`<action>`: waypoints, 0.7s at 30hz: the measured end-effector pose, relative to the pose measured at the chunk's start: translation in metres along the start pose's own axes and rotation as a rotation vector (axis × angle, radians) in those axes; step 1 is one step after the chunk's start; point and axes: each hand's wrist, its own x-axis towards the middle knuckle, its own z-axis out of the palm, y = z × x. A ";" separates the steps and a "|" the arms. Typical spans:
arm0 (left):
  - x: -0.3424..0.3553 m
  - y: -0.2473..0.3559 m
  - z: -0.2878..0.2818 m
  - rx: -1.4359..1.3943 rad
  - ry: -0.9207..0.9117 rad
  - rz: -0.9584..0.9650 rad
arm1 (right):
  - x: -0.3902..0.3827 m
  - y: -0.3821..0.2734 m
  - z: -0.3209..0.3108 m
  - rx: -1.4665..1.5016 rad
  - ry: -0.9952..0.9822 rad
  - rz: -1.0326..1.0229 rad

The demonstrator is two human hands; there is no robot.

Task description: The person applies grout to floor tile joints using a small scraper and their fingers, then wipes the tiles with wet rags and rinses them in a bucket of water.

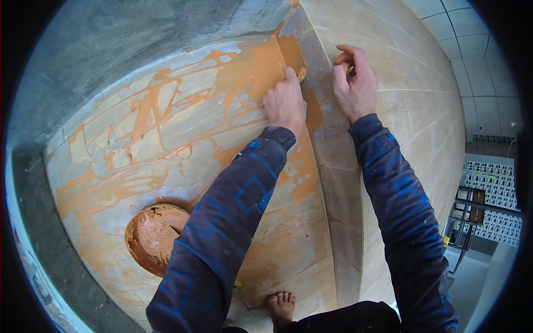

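Observation:
My left hand (pixel 286 104) is closed, knuckles up, over the edge where the tiled surface meets a narrow grey strip. A small orange-coated piece (pixel 302 74) shows beside its fingers; the rest of it is hidden. Wet orange paste (pixel 261 69) is spread on the tiles around that hand and along the joint. My right hand (pixel 356 84) hovers by the beige tiles on the right, its thumb and fingers curled together. Whatever lies between them is too small to name. Left of my left forearm, a round tub (pixel 133 244) holds more orange paste and is partly covered by my sleeve.
Orange smears run across the beige tiles (pixel 89 139) at left. A grey wall (pixel 139 44) rises behind them, and a dark grey ledge (pixel 41 183) bounds the left side. My bare foot (pixel 282 305) stands near the lower edge. Metal racking (pixel 469 208) appears at far right.

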 end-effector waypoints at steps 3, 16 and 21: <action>-0.031 0.004 0.003 -0.067 -0.026 0.065 | 0.003 -0.006 -0.007 0.029 -0.010 0.019; -0.193 -0.035 -0.058 -0.402 -0.394 0.029 | -0.028 -0.011 -0.029 -0.042 0.185 -0.073; -0.228 -0.030 -0.138 -0.937 -0.524 -0.514 | -0.111 -0.097 -0.082 0.250 0.332 0.165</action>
